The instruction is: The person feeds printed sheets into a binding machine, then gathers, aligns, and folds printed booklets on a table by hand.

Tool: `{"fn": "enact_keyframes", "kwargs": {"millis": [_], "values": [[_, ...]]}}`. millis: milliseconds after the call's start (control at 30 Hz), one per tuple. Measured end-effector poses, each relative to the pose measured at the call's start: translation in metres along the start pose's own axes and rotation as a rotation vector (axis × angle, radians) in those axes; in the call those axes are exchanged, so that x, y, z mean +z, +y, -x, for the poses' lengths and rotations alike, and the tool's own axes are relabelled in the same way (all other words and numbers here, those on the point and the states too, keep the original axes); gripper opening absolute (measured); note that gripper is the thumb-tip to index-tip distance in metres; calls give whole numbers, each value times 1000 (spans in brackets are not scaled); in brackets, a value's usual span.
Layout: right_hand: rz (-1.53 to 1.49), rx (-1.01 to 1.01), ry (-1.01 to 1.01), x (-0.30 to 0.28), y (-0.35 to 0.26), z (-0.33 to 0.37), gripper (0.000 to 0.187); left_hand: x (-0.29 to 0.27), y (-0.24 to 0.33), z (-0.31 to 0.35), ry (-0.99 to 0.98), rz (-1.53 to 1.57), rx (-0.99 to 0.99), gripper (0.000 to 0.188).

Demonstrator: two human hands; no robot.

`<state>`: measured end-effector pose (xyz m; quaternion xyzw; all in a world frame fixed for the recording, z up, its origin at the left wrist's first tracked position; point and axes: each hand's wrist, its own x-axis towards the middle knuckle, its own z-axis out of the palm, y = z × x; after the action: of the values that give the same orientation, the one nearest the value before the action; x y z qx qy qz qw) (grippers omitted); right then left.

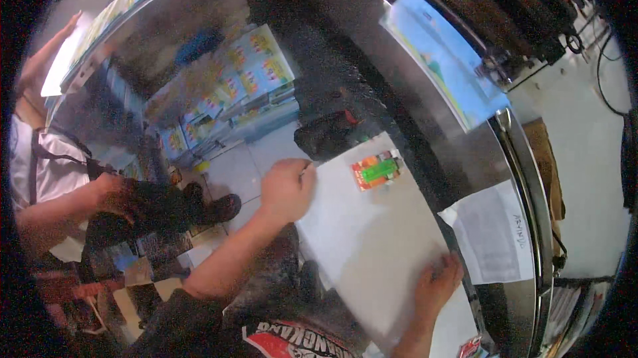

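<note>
White panel (362, 242) lies in front of the person, green-and-orange printed piece (377, 171) on its far end. Left hand (289, 190) at panel's left edge, fingers curled; cannot tell whether its grip is closed on the edge. Right hand (440, 281) blurred, near the right edge, fingers bent; cannot tell its grip either. Stacked printed sheets (249, 69) beyond left hand; co-worker's hand (111, 195) far left.

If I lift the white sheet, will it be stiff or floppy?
The white sheet probably holds fairly stiff, since it looks flat with straight edges. Its plain, smooth-looking face may be slippery. The small green item on it might slide if tilted, though I can't tell whether it's loose.
</note>
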<state>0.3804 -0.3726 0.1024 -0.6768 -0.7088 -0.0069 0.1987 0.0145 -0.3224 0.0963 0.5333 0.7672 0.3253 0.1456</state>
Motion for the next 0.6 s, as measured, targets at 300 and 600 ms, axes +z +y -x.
{"fn": "enact_keyframes", "kwargs": {"millis": [300,600], "values": [[-40,3,39,-4,-7,-2,39,0,1,-4,71,58,53,25],[34,-23,-14,-5,-5,0,46,1,-4,-6,100,102,76,24]]}}
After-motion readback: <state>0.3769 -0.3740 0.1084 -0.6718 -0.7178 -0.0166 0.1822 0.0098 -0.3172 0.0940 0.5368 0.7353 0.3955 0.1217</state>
